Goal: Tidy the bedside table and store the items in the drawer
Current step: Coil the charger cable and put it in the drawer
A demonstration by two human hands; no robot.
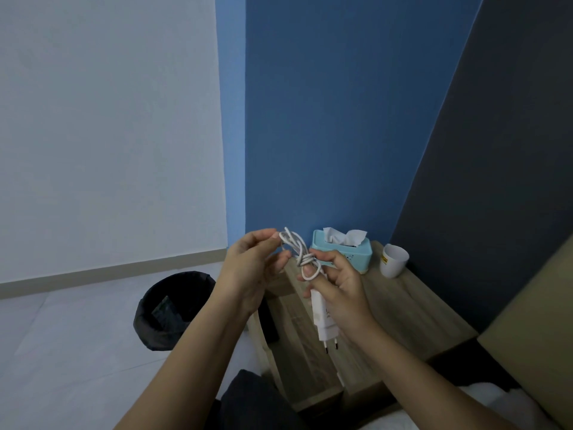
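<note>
A white charger (324,319) with its plug pins pointing down hangs in my right hand (342,290), held above the wooden bedside table (403,308). Its white cable (299,251) is coiled into loops and wound around itself. My left hand (251,268) pinches the upper loops of that cable between thumb and fingers. The drawer (307,361) stands pulled out below my hands; most of its inside is hidden by my arms.
A light blue tissue box (350,252) with a tissue sticking out and a white cup (393,260) stand at the back of the table. A black bin (170,308) sits on the floor to the left. A bed's edge lies at the right.
</note>
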